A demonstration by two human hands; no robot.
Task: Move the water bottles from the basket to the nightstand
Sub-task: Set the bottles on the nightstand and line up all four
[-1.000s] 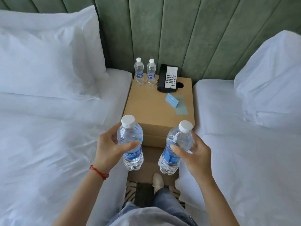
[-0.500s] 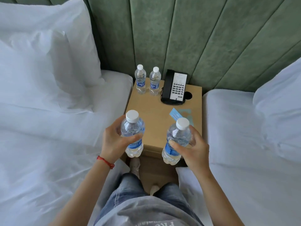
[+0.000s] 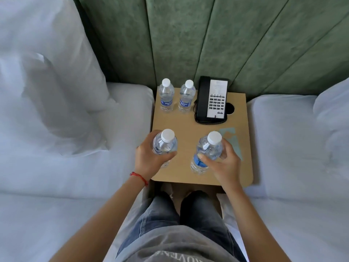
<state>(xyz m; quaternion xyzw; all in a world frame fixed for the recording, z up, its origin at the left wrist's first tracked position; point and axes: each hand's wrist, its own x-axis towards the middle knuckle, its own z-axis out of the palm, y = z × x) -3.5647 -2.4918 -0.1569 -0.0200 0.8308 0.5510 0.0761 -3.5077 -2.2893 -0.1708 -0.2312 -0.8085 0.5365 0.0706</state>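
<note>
My left hand (image 3: 149, 160) grips a clear water bottle with a white cap (image 3: 164, 142) over the front left of the wooden nightstand (image 3: 186, 125). My right hand (image 3: 225, 163) grips a second bottle (image 3: 207, 148), blue label showing, over the front right. Both bottles are upright; whether their bases touch the top I cannot tell. Two more bottles (image 3: 166, 96) (image 3: 187, 98) stand side by side at the nightstand's back left corner. No basket is in view.
A black telephone (image 3: 212, 101) sits at the back of the nightstand, with a round hole (image 3: 230, 108) beside it and a pale blue card (image 3: 233, 138) under my right hand's far side. White beds flank the nightstand, pillows (image 3: 47, 82) left and far right. A green padded headboard (image 3: 207, 38) stands behind.
I have stepped closer to the nightstand. Both hands have carried their bottles forward from in front of its edge to over its top.
</note>
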